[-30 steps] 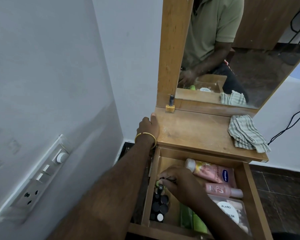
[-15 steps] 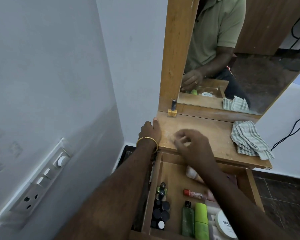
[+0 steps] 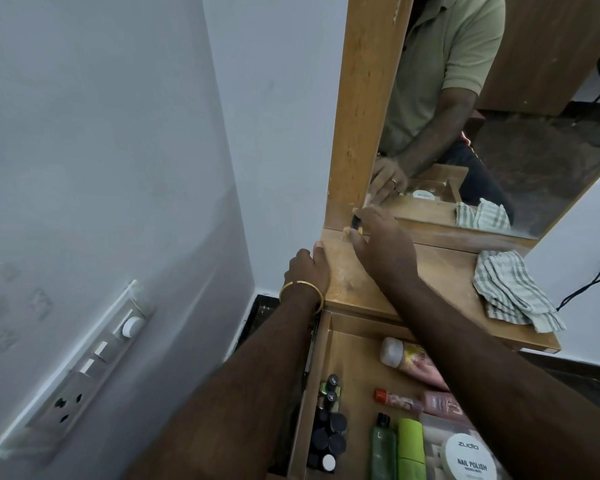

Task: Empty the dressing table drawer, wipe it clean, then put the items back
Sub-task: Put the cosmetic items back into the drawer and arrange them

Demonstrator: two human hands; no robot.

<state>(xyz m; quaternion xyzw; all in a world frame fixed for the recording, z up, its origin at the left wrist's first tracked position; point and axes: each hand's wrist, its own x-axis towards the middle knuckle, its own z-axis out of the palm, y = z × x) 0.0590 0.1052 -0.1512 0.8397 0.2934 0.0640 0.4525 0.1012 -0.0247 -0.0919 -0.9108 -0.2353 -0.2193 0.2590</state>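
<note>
Drawer [image 3: 347, 348] open below; right hand [image 3: 381, 240] apparently hides yellow bottle [image 3: 355, 226] near cloth [image 3: 510, 289]

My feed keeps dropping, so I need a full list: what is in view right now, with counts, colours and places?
drawer: one, wooden, open under the tabletop.
small bottles: a cluster, dark caps, drawer's left side; count unclear.
green bottles: two, drawer's middle.
pink bottles: at least two, drawer's back right, partly hidden.
red-capped tube: one, drawer's middle.
Zudio tub: one, white, drawer's right.
cloth: one, green-and-white striped, tabletop right.
nail polish bottle: one, yellow, at the mirror frame's base.
switch panel: one, left wall.
left hand: rests on the tabletop's left edge.
right hand: fingers at the nail polish bottle.
</note>
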